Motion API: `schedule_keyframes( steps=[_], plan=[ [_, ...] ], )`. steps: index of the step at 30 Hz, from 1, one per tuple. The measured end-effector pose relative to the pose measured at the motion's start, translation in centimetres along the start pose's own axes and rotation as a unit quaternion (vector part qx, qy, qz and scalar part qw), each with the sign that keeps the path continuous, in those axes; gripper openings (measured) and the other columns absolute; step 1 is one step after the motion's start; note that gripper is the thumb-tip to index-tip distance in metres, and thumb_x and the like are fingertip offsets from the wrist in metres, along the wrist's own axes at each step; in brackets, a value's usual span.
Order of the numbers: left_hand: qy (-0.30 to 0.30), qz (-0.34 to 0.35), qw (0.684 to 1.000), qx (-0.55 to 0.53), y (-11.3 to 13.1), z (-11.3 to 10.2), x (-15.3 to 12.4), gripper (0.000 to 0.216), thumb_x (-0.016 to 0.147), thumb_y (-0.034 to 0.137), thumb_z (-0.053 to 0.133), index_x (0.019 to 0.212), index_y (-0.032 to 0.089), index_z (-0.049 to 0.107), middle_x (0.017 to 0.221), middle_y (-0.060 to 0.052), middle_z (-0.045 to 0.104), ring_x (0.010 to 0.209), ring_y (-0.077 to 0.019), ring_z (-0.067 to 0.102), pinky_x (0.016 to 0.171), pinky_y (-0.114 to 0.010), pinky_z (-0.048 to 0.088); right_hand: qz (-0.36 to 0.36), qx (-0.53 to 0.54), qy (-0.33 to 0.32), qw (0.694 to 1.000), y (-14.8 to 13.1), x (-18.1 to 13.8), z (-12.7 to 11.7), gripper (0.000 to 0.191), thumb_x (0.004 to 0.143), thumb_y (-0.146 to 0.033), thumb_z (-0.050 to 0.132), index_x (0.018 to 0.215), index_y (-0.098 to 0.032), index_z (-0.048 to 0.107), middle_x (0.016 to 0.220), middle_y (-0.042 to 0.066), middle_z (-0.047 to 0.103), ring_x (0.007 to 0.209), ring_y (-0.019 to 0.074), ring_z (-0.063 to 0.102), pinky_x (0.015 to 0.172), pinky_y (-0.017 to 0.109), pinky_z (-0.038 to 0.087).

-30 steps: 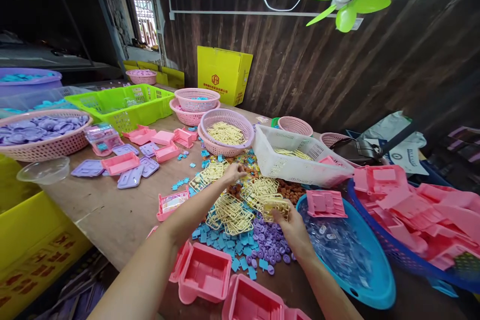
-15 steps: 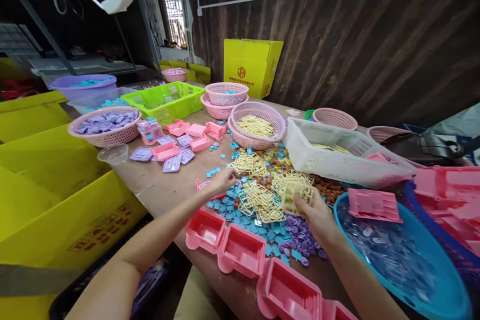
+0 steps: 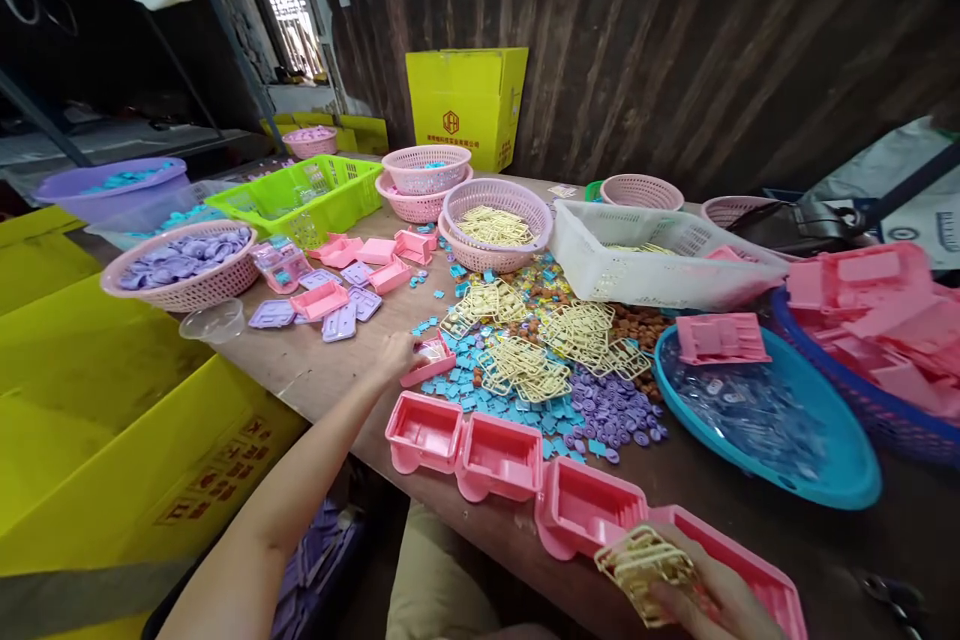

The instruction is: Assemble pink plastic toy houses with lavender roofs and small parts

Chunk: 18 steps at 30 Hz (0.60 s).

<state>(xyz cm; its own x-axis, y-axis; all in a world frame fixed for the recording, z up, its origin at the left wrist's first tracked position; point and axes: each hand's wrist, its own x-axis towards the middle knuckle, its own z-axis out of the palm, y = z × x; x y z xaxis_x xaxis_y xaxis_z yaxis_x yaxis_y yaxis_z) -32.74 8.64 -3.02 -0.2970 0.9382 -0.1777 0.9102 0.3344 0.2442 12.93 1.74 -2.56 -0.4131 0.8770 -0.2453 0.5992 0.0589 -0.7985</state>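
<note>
Right hand (image 3: 712, 588) moved to 5 o'clock, holding yellow frames (image 3: 645, 565) near the edge of the table (image 3: 330, 360); left hand (image 3: 397, 354), 8 o'clock, touches small tray (image 3: 433, 375), grip hard to see

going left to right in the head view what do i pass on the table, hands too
Large pink basket of purple pieces → left hand at small pink tray → nearest cream frame pile → purple discs → right hand gripping cream frame bundle → dark blue basket
</note>
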Motion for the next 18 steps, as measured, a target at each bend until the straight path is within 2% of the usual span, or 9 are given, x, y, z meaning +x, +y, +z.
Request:
schedule_keyframes(
  steps=[3,9,14,18],
  plan=[
    [0.015,0.011,1.0,-0.003,-0.2,0.2,-0.1,0.019,0.073,0.027,0.061,0.088,0.02,0.07,0.085,-0.009,0.07,0.087,-0.0262,0.061,0.07,-0.029,0.038,-0.03,0.044,0.036,0.998,-0.5,0.1,0.8,0.045,0.071,-0.052,0.059,0.105,-0.023,0.067,0.103,0.01,0.07,0.093,0.0282,0.065,0.082,0.035,0.053],
    [0.05,0.005,0.998,-0.044,-0.4,0.6,0.3,0.034,0.065,0.022,0.068,0.099,0.016,0.066,0.098,-0.009,0.068,0.092,-0.0241,0.061,0.07,-0.026,0.041,-0.08,0.043,0.029,0.995,-1.3,0.9,0.5,0.038,0.071,-0.047,0.061,0.098,-0.022,0.068,0.094,0.01,0.07,0.089,0.0265,0.065,0.081,0.035,0.054],
    [0.022,-0.024,0.995,-0.091,-0.1,0.0,0.6,0.021,0.075,0.031,0.06,0.081,0.012,0.066,0.064,-0.003,0.067,0.058,-0.0171,0.062,0.05,-0.022,0.04,-0.072,0.051,-0.005,0.996,-1.7,1.0,-0.2,0.044,0.071,-0.051,0.063,0.103,-0.02,0.067,0.1,0.01,0.069,0.094,0.0273,0.064,0.083,0.035,0.053],
    [0.006,-0.022,0.995,-0.102,0.3,-0.6,0.6,0.019,0.076,0.03,0.06,0.082,0.013,0.067,0.05,0.001,0.061,0.047,-0.0145,0.059,0.045,-0.02,0.04,-0.046,0.114,0.034,0.992,-2.0,0.6,0.1,0.052,0.069,-0.059,0.062,0.102,-0.02,0.068,0.097,0.01,0.07,0.093,0.0276,0.065,0.081,0.034,0.054]
  ],
)
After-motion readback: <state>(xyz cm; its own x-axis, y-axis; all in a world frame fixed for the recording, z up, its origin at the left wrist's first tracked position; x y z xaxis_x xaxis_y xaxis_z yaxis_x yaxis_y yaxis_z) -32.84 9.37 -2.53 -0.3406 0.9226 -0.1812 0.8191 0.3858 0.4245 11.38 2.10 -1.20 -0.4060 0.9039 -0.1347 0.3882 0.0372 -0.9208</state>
